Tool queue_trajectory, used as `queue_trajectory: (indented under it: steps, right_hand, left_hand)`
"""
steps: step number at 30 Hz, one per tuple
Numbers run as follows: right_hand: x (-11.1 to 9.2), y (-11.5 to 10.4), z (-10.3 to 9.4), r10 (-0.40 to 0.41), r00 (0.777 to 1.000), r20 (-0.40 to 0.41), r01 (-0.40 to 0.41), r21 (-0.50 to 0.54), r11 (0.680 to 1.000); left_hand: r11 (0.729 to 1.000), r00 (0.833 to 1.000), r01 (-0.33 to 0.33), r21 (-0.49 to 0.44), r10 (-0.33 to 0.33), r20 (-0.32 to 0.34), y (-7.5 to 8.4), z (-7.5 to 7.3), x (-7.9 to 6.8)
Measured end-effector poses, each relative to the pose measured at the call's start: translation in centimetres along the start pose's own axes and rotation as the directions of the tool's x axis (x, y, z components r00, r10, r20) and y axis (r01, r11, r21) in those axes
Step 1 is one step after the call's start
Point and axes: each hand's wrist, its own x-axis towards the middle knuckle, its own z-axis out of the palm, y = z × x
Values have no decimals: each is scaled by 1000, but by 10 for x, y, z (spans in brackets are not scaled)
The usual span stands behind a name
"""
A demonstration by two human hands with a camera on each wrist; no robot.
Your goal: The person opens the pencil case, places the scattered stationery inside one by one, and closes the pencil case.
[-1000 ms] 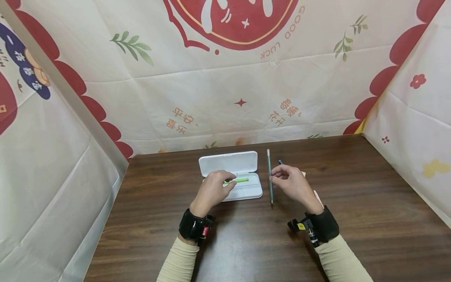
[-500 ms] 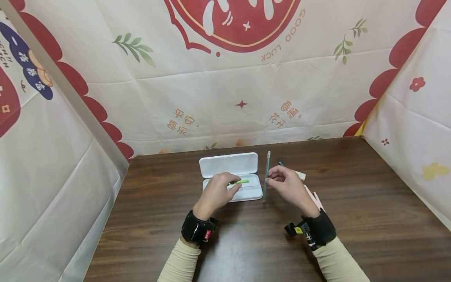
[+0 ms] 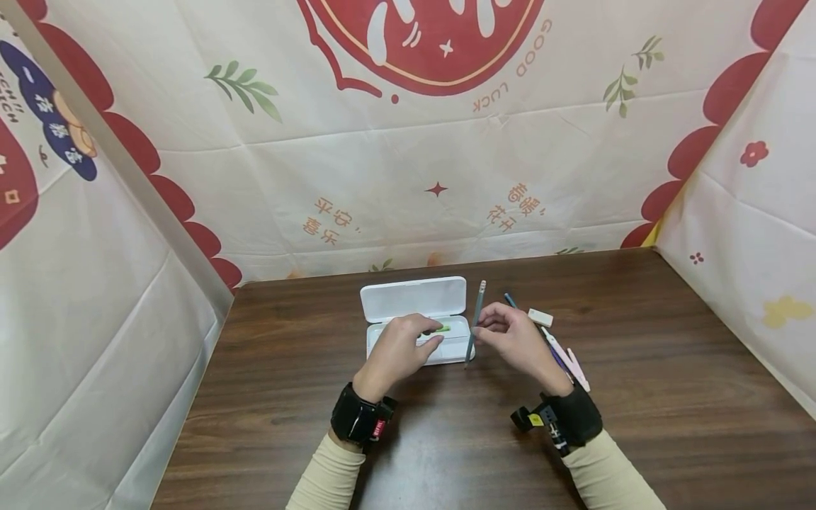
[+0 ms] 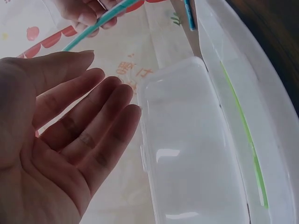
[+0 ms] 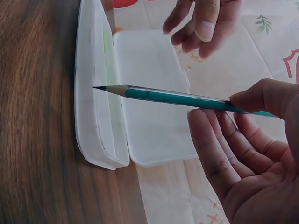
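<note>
My right hand (image 3: 515,341) pinches a teal pencil (image 5: 173,97) between thumb and fingertips. Its sharpened dark tip points toward the white pencil case in the right wrist view, and its eraser end (image 3: 482,286) stands up and away in the head view. The pencil overlaps the right end of the case (image 3: 454,348), whose lid (image 3: 414,299) is folded back. A thin light green stick-like item (image 4: 244,122) lies in the case's long compartment. Over the left part of the case hovers my left hand (image 3: 398,348), fingers loosely bent, nothing between them in the left wrist view (image 4: 84,126).
Right of the case, partly behind my right hand, lie a blue pencil (image 3: 510,300), a white eraser (image 3: 540,318), a purple-blue pen (image 3: 559,360) and a pale pink item (image 3: 577,370). A printed cloth (image 3: 395,177) rises behind the brown wooden table (image 3: 287,397).
My right hand has lifted the teal pencil and carried it left to the case's right end, uncovering the eraser and pink item. The left hand has shifted slightly right.
</note>
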Motion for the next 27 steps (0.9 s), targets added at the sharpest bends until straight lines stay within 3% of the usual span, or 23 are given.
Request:
queue_trajectory:
  steps: [9, 27]
  right_hand:
    - [-2, -5, 3, -16, 1000, 18, 16, -8, 1000]
    - [-3, -11, 10, 1, 999, 42, -3, 34, 999]
  left_hand:
    - [999, 1000, -30, -44, 30, -10, 4, 2, 1]
    - [999, 999, -52, -13, 53, 11, 9, 4, 1]
